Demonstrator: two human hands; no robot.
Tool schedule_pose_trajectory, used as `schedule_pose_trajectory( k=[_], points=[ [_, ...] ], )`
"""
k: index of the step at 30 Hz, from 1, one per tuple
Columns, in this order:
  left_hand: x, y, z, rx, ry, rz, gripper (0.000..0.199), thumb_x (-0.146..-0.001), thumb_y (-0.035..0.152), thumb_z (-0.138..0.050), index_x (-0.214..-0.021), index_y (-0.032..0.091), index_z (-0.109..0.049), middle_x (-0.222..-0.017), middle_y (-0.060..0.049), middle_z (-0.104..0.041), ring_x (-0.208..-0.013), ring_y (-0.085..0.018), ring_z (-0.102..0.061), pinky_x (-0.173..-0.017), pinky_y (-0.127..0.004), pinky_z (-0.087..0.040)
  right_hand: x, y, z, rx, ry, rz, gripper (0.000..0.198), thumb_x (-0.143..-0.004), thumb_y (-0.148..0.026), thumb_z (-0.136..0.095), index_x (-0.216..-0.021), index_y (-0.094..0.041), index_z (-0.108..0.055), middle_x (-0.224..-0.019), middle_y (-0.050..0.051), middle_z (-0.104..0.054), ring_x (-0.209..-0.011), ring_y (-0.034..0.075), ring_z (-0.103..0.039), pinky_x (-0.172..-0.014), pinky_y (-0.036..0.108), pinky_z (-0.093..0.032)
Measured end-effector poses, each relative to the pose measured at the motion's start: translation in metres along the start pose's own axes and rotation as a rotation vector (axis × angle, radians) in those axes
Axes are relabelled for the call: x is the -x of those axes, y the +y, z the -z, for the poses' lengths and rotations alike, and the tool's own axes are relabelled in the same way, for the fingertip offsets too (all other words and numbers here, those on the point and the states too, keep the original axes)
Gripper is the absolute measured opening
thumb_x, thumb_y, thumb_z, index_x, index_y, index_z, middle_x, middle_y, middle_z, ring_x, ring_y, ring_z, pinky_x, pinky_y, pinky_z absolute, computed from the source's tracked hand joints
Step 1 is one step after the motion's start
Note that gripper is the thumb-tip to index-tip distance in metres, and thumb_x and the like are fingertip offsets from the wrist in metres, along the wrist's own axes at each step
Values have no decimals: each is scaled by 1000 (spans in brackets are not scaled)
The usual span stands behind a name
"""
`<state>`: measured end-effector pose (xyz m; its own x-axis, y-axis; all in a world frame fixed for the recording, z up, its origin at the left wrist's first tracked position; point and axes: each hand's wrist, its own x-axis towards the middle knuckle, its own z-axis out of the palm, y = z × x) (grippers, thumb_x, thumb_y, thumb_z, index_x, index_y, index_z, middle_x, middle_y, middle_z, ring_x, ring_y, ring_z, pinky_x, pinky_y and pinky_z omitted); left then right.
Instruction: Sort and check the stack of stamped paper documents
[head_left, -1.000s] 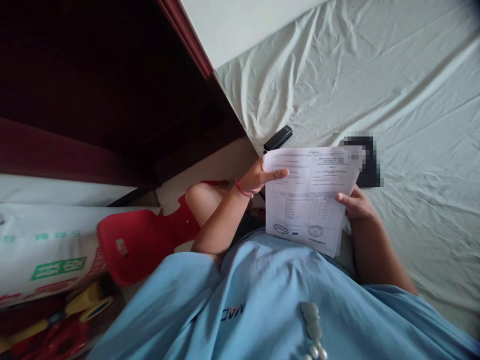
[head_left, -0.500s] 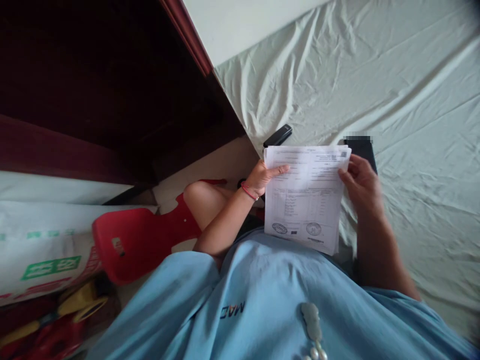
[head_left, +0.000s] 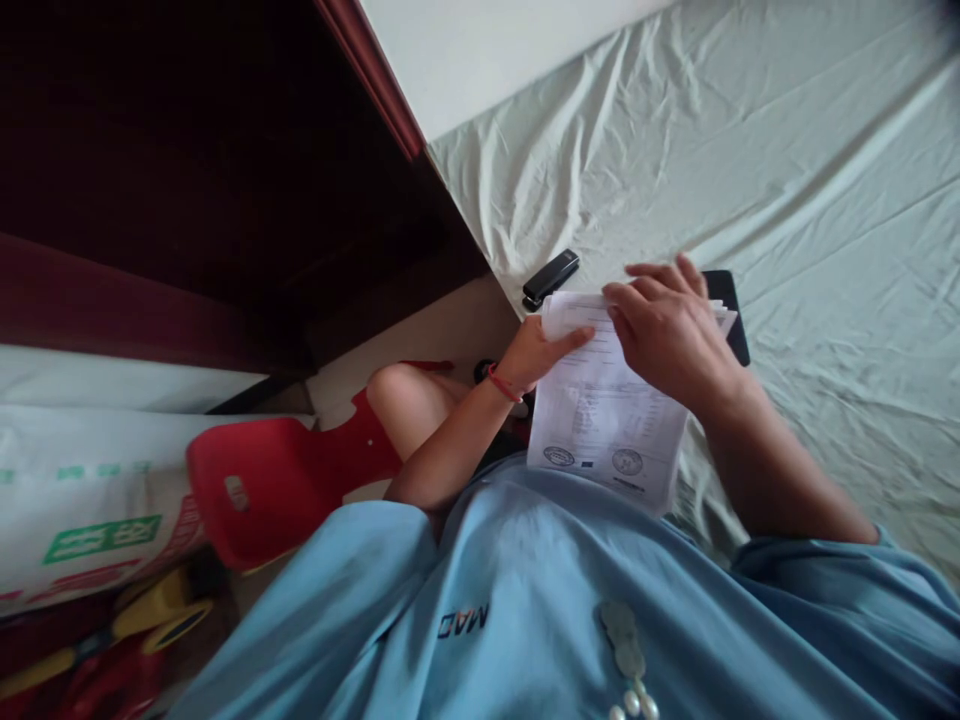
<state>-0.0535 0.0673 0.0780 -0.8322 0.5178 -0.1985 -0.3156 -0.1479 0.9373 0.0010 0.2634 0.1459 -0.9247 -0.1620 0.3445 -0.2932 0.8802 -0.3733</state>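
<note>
A stack of printed papers (head_left: 577, 430) rests upright against my lap, two round stamps near its lower edge. My left hand (head_left: 536, 350), with a red string on the wrist, grips the left side, thumb lying across the front sheet. Across the upper right of the pages reaches my right hand (head_left: 671, 335). Its thumb and forefinger pinch at the top edge, while other fingers stick out beyond it. Sheet corners show fanned behind this hand. Just beyond the papers' upper left corner lies a black stapler (head_left: 551, 278).
A flat black object (head_left: 739, 345) lies on the pale cloth (head_left: 847, 250), partly behind my right hand. To the left are a red plastic chair (head_left: 262, 480), a white printed sack (head_left: 90, 500) and dark wooden furniture (head_left: 390, 250).
My right hand has moved left from the papers' right edge to their top edge, over the front sheet. The pages have bent and fanned at the upper right. My left hand keeps its hold.
</note>
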Motion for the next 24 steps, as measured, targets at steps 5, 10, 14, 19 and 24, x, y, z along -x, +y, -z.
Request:
schedule_pose_trajectory(
  k=[5,10,14,19,24],
  points=[
    [4,-6,3,259,37,36,71,-87,89,-68,-106,22,-83,-99,-10,-84,-112,-33,-80,-97,-46,-64,-11,18,-18,-159,-4,57,33,-107,-24,-45,-112,-28,-77,-108,10,-79,-110,32,-70,-104,59,-54],
    [5,-11,8,341,53,90,64,-93,84,-63,-107,25,-82,-98,-6,-84,-119,-32,-79,-100,-46,-65,-12,22,-18,-192,-3,76,34,-107,-25,-46,-114,-29,-79,-109,9,-80,-114,33,-71,-103,58,-57],
    [5,-12,9,351,40,116,65,-93,85,-63,-105,24,-81,-98,-8,-84,-123,-33,-78,-99,-47,-66,-13,21,-14,-210,-14,82,33,-105,-24,-47,-113,-27,-79,-110,8,-81,-113,32,-73,-101,56,-58],
    [5,-14,11,332,37,102,66,-89,88,-64,-99,25,-80,-94,-8,-83,-120,-33,-79,-97,-48,-67,-14,21,-13,-246,-13,86,31,-104,-22,-48,-109,-24,-78,-109,10,-82,-112,32,-75,-103,56,-58],
    [4,-17,12,312,31,101,67,-85,89,-68,-92,23,-77,-89,-8,-82,-109,-30,-82,-90,-43,-68,-13,21,-13,-275,-5,96,32,-105,-22,-48,-112,-26,-79,-111,9,-82,-120,32,-74,-108,57,-57]
  ],
)
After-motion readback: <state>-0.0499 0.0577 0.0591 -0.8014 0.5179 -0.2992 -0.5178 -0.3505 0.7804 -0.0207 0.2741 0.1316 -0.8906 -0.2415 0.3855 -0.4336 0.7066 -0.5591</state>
